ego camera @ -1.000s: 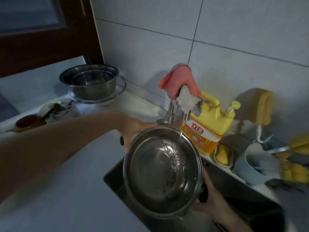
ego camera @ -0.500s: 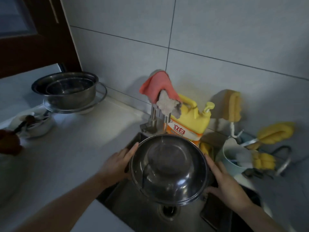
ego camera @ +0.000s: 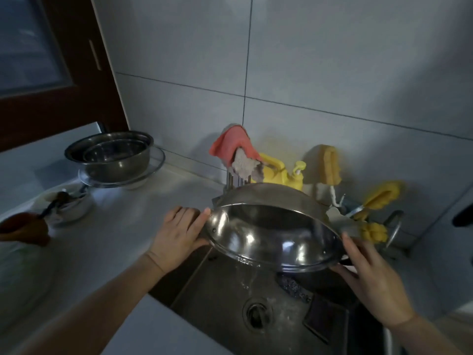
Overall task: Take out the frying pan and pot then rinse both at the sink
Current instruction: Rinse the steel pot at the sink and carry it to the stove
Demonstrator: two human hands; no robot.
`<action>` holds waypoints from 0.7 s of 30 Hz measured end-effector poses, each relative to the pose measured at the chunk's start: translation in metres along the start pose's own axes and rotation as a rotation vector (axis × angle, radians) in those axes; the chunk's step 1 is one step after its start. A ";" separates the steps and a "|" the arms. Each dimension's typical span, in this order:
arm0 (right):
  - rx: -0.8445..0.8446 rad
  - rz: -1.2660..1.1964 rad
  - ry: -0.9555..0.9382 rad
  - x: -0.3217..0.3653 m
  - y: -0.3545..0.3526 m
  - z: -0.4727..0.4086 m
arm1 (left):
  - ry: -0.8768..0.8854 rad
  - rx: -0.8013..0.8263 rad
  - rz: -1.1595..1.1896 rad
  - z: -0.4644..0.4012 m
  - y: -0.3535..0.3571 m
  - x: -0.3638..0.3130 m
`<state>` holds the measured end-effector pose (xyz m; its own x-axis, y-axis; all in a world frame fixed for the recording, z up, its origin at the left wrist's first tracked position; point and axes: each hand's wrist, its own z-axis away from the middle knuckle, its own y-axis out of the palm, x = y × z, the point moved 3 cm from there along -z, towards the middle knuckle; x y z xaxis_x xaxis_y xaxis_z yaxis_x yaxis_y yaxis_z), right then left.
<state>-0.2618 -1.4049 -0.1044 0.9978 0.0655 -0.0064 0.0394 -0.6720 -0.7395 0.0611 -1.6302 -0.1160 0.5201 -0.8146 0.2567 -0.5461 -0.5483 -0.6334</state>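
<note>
A shiny steel pot (ego camera: 271, 234) is held tilted over the sink (ego camera: 220, 298), its mouth tipped toward me. Water spills from its lower rim into the basin near the drain (ego camera: 256, 312). My left hand (ego camera: 178, 235) grips the pot's left side at the rim. On the right side, my right hand (ego camera: 371, 278) holds the pot at its dark handle, fingers above and thumb below. A dark round object (ego camera: 304, 284) lies in the sink under the pot; I cannot tell what it is.
Behind the pot stands the faucet, draped with a pink cloth (ego camera: 231, 147). A yellow detergent bottle (ego camera: 277, 170) and yellow sponge brushes (ego camera: 381, 198) line the wall. Stacked steel bowls (ego camera: 112, 155) and a small dish with utensils (ego camera: 67, 204) sit on the left counter.
The pot went from upright under the running faucet to tipped toward me, and its water now pours into the sink. My left hand moved onto the pot's left side.
</note>
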 end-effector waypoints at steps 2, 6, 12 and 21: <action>-0.065 0.026 -0.031 -0.001 -0.021 -0.014 | 0.021 -0.079 -0.030 -0.020 -0.017 0.004; -0.199 0.102 -0.097 -0.002 -0.061 -0.045 | 0.030 -0.190 -0.123 -0.058 -0.050 0.015; -0.306 0.123 -0.164 -0.007 -0.104 -0.082 | 0.076 -0.321 -0.181 -0.105 -0.089 0.028; -0.311 0.160 -0.151 -0.008 -0.112 -0.098 | 0.060 -0.279 -0.222 -0.125 -0.107 0.034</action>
<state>-0.2691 -1.4019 0.0445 0.9745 0.0337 -0.2218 -0.0795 -0.8726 -0.4819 0.0553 -1.6228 0.0513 0.6113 -0.6751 0.4129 -0.5867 -0.7368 -0.3360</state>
